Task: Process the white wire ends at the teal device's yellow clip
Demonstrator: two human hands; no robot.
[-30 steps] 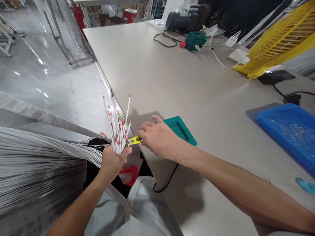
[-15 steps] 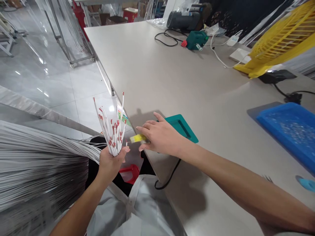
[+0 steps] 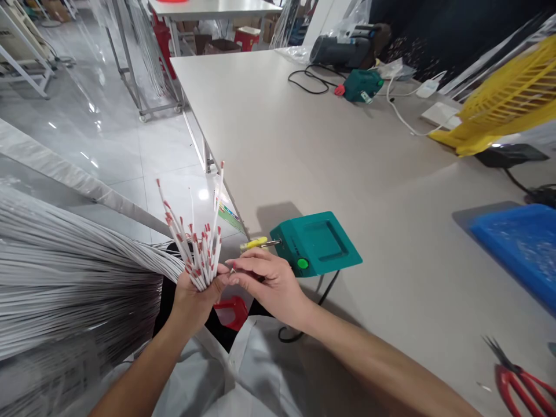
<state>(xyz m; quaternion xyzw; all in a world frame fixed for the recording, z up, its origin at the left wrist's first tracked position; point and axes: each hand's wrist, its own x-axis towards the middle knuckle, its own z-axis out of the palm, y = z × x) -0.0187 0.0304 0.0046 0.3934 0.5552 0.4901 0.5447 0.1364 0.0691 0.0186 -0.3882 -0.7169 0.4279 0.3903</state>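
My left hand is closed round a bundle of white wires whose red-tipped ends fan upward. Beside its thumb, my right hand pinches the end of one wire between thumb and fingertips. Just beyond the right hand, at the table edge, sits a green device with a round green button and a shallow recess on top. From its left side sticks a metal shaft carrying a yellow piece. My right hand is apart from the yellow piece.
Long white wires hang in a thick mass at my left. On the table are red-handled pliers or scissors, a blue tray, a yellow fan, a second green device and a grey motor.
My right hand has moved from the yellow piece, down and left to the wire at my left thumb. The yellow piece has stopped blurring. The view has shifted slightly.
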